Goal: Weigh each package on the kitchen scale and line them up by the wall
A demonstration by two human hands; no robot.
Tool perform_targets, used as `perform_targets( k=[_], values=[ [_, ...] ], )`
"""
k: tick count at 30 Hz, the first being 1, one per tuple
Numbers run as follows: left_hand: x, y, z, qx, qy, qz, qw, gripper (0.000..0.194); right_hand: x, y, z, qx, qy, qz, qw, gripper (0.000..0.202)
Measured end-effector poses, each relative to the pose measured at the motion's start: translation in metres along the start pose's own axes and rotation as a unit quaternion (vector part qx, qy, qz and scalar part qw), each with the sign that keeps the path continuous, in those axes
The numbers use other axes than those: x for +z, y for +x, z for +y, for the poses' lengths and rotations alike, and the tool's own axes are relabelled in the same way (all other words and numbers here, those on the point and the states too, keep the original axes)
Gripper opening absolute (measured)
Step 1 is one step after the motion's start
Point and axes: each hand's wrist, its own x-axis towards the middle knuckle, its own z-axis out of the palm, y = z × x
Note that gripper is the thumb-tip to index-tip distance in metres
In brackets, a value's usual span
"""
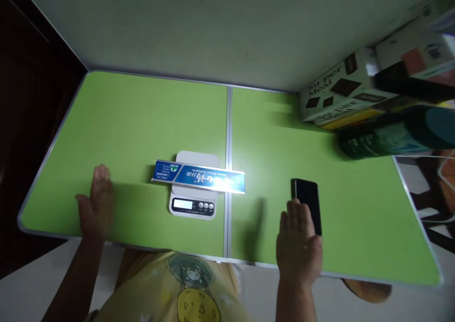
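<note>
A blue toothpaste box (199, 177) lies flat across a small white kitchen scale (194, 203) near the middle of the green table (135, 118). My left hand (95, 202) hovers open above the table, left of the scale, holding nothing. My right hand (298, 244) is open over the near right part of the table, its fingers partly covering a black phone (308, 200) that lies flat there. Whether the hand touches the phone is unclear.
At the far right stand stacked cardboard boxes (341, 94) marked "Super Meal" and a dark green cylindrical container (387, 137) lying on its side, blurred. A metal seam (228, 137) runs down the table's middle. A pale wall is behind.
</note>
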Motion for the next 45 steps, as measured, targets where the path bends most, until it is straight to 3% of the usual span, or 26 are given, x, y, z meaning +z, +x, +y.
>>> perform_targets(
  k=[4, 7, 9, 11, 15, 19, 22, 26, 28, 30, 33, 35, 40, 42, 45],
  values=[
    [-0.014, -0.004, 0.008, -0.035, 0.023, 0.060, 0.997, 0.069, -0.012, -0.008, 0.002, 0.011, -0.021, 0.003, 1.000, 0.048],
    [-0.013, -0.001, 0.000, -0.040, 0.021, 0.041, 0.998, 0.070, -0.010, -0.005, 0.009, 0.001, -0.060, -0.039, 0.997, 0.049],
    [-0.009, 0.005, -0.006, -0.040, 0.061, -0.020, 0.997, 0.066, -0.007, 0.000, 0.013, -0.013, -0.095, -0.074, 0.993, 0.051],
    [-0.003, 0.013, -0.009, -0.023, 0.166, -0.121, 0.978, 0.068, -0.001, 0.008, 0.012, -0.019, -0.133, -0.127, 0.983, 0.059],
    [0.022, 0.037, -0.006, 0.055, 0.387, -0.292, 0.873, 0.076, 0.022, 0.032, 0.003, -0.063, -0.241, -0.252, 0.935, 0.079],
    [0.049, 0.059, 0.004, 0.055, 0.446, -0.389, 0.804, 0.077, 0.045, 0.058, -0.008, -0.141, -0.384, -0.349, 0.843, 0.076],
    [0.060, 0.069, 0.016, 0.055, 0.441, -0.423, 0.789, 0.057, 0.053, 0.072, -0.020, -0.208, -0.414, -0.378, 0.801, 0.059],
    [0.060, 0.091, 0.039, 0.050, 0.399, -0.435, 0.805, 0.053, 0.074, 0.095, -0.042, -0.229, -0.405, -0.384, 0.797, 0.051],
    [0.055, 0.114, 0.048, 0.043, 0.376, -0.412, 0.829, 0.055, 0.100, 0.110, -0.048, -0.242, -0.389, -0.379, 0.804, 0.053],
    [0.048, 0.147, 0.051, 0.042, 0.351, -0.370, 0.859, 0.056, 0.140, 0.128, -0.043, -0.247, -0.366, -0.370, 0.817, 0.055],
    [0.035, 0.212, 0.046, 0.027, 0.328, -0.298, 0.896, 0.060, 0.221, 0.158, -0.019, -0.226, -0.324, -0.378, 0.838, 0.054],
    [0.025, 0.261, 0.041, 0.008, 0.330, -0.245, 0.912, 0.063, 0.283, 0.177, 0.000, -0.225, -0.308, -0.395, 0.836, 0.054],
    [-0.002, 0.372, 0.041, 0.011, 0.355, -0.155, 0.922, 0.061, 0.424, 0.212, 0.039, -0.212, -0.319, -0.400, 0.833, 0.058],
    [-0.013, 0.407, 0.040, 0.020, 0.364, -0.118, 0.923, 0.060, 0.466, 0.219, 0.051, -0.218, -0.314, -0.394, 0.836, 0.059],
    [-0.025, 0.444, 0.034, 0.039, 0.374, -0.068, 0.924, 0.057, 0.508, 0.224, 0.069, -0.221, -0.308, -0.373, 0.847, 0.058]
  ],
)
